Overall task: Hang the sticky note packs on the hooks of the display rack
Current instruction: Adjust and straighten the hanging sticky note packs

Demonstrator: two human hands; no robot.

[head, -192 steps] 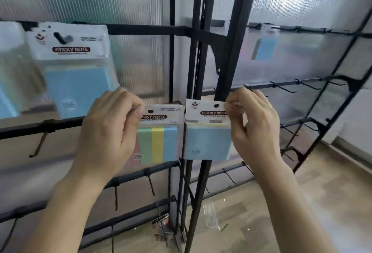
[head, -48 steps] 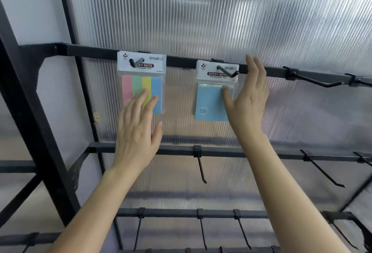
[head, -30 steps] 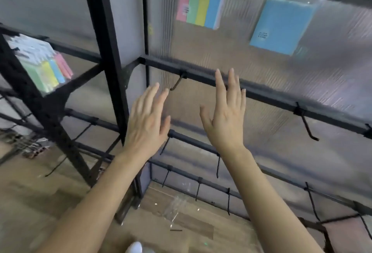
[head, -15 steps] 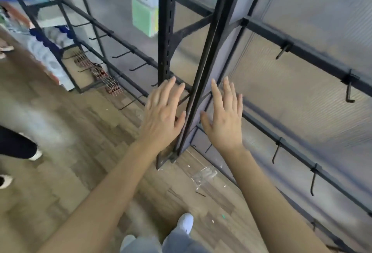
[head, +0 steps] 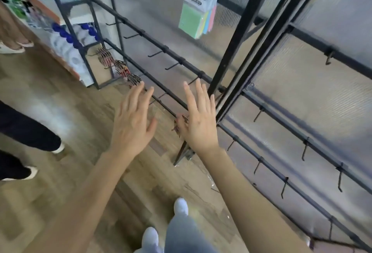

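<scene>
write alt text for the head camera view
The left hand and right hand are held out open and empty above a wooden floor, beside a black display rack. Sticky note packs hang high on it; many lower hooks are bare.

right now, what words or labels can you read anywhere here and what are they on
No text can be read for certain.
Dark label on the white header of the sticky note pack: too blurred to read.
Small print on the same pack's green pad: too small to read.
Shelf goods at far left: blurred, nothing legible.
</scene>
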